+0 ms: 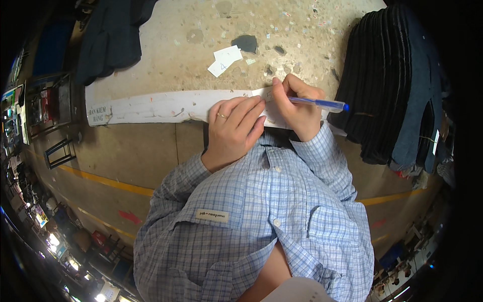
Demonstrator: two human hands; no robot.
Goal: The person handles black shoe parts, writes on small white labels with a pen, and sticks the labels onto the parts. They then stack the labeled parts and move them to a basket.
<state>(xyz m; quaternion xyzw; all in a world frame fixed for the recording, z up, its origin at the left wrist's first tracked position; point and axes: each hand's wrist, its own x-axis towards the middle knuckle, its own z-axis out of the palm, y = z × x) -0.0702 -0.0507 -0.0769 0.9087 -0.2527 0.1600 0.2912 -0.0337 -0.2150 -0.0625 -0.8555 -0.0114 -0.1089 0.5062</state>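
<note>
From afar I am watching the left hand resting at the near edge of the table, its fingers lying over one white slip and gripping nothing visible, while the right hand is pinching one blue pen at that slip. A mark is already showing there, so the writing is looking partly done; how much is remaining, I am not able to tell. Farther in, two loose slips are touching, at least one bearing a mark. Two dark cloth piles are flanking the table, left and right.
</note>
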